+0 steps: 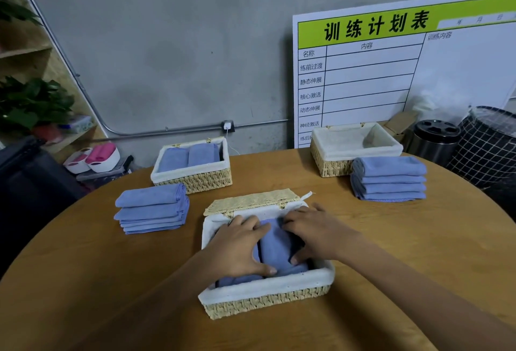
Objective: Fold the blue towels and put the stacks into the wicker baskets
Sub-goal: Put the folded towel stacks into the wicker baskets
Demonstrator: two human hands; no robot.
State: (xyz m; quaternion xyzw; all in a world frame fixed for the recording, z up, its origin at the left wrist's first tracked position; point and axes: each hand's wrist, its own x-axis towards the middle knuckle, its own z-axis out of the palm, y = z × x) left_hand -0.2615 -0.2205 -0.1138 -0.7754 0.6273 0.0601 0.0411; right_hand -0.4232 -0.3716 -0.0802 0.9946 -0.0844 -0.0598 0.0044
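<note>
We assess progress from the head view, reading the round worktop [363, 239] as a clock face with 6 o'clock nearest the person.

1. Near basket [268, 289], at 6 o'clock: both hands are inside it. The left hand [237, 247] lies with fingers spread flat on the folded towels [276, 244], thumb toward the near rim. The right hand [312, 230] presses the right side of the same towels, fingers extended and thumb tucked against the cloth. We judge this as seating the load, not gripping it. Its woven lid [251, 201] is hinged back at the far side.

2. Left basket [195, 174], at 11 o'clock: already holds two folded blue bundles [190, 156], so we count it as filled.

3. Right basket [354, 149], at 1 o'clock: the lining shows no towels.

4. Left stack [152, 209], at 9 o'clock, and right stack [389, 178], at 2 o'clock, sit folded on the worktop, outside any basket (the right stack is just beside the unfilled basket).

We judge the folding finished as far as visible; two stacks remain to be loaded.
</note>
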